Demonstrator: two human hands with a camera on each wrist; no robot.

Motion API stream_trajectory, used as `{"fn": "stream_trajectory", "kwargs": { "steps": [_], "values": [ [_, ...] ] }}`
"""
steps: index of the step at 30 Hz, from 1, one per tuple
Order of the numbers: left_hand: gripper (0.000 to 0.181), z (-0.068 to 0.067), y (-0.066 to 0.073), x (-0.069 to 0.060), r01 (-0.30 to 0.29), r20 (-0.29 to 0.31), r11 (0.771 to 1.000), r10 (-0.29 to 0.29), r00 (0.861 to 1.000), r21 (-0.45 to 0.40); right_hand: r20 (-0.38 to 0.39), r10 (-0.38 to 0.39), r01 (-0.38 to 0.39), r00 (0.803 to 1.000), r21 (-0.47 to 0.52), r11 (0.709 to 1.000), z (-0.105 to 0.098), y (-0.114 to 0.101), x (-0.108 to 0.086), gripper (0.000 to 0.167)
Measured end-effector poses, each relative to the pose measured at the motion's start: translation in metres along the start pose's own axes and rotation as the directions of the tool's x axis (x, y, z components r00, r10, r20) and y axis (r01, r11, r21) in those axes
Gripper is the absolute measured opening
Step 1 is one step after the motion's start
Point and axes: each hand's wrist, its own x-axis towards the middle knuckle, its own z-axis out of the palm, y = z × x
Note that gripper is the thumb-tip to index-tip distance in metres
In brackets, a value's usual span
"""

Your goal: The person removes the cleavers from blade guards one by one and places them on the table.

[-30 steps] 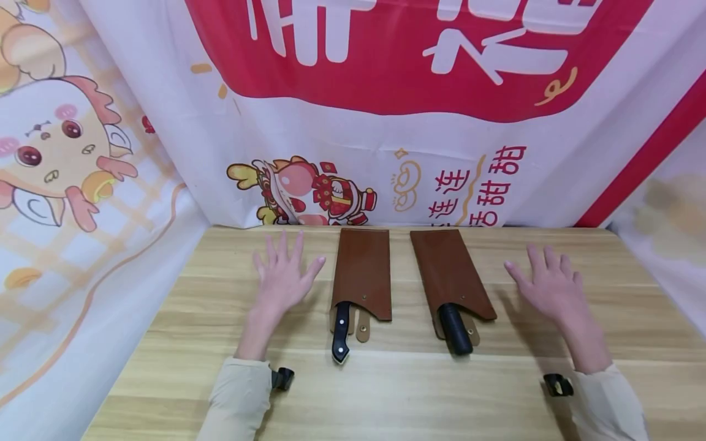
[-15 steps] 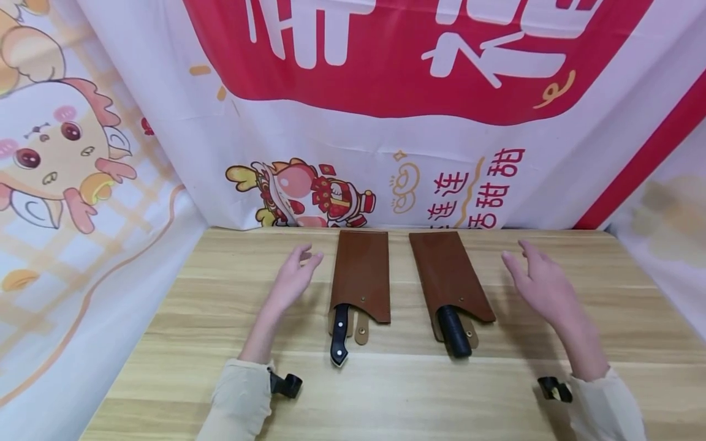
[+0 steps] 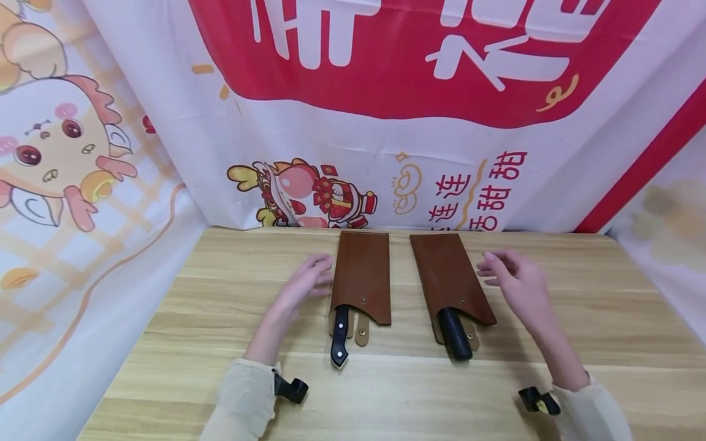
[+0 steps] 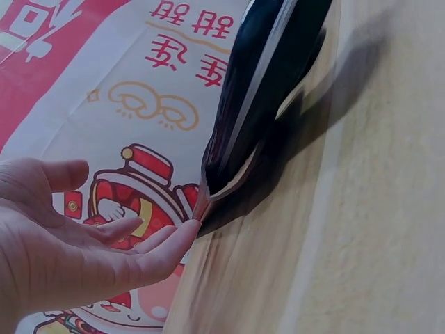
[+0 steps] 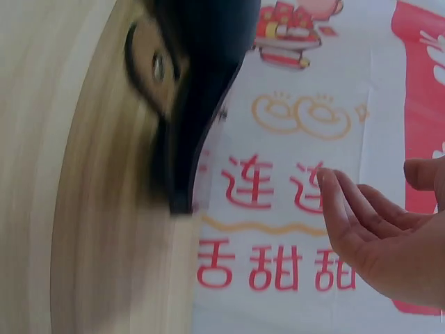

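Note:
Two brown sheaths lie side by side on the wooden table, handles toward the near edge. From the left sheath [image 3: 362,269] a black riveted handle [image 3: 340,335] sticks out; from the tilted right sheath [image 3: 449,269] comes a thick black handle [image 3: 455,334]. My left hand [image 3: 300,286] is at the left sheath's left edge, fingers loosely bent; whether they touch it I cannot tell. My right hand [image 3: 518,285], fingers loosely curved and holding nothing, is beside the right sheath's right edge. The left wrist view has a dark handle [image 4: 261,83] beyond the fingertips.
Behind the table [image 3: 397,398] hangs a white and red printed cloth [image 3: 386,135], meeting its far edge. Another patterned cloth [image 3: 127,245] covers the left side. Black wrist mounts [image 3: 292,389] sit at both cuffs.
Both hands have moved inward to the outer edges of the sheaths. Their spread fingers have drawn together and bent. The sheaths and handles have stayed in place.

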Motion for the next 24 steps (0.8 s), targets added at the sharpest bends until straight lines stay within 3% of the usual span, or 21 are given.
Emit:
{"fn": "stream_trajectory", "kwargs": {
  "steps": [5, 14, 24],
  "values": [
    [0.057, 0.003, -0.002, 0.001, 0.000, 0.004, 1.000, 0.000, 1.000, -0.028, 0.125, 0.095, -0.109, 0.988, 0.106, 0.988, 0.007, -0.014, -0.007, 0.058],
    [0.059, 0.003, -0.003, 0.001, 0.007, 0.012, 0.999, -0.006, 1.000, -0.035, 0.206, 0.095, -0.165, 0.974, 0.357, 0.919, 0.020, -0.031, -0.015, 0.046],
    [0.058, 0.005, -0.005, 0.004, 0.045, 0.027, 0.997, -0.043, 0.999, -0.065, 0.326, 0.154, -0.297, 0.933, 0.451, 0.841, 0.047, -0.035, -0.021, 0.042]
  ]
}}
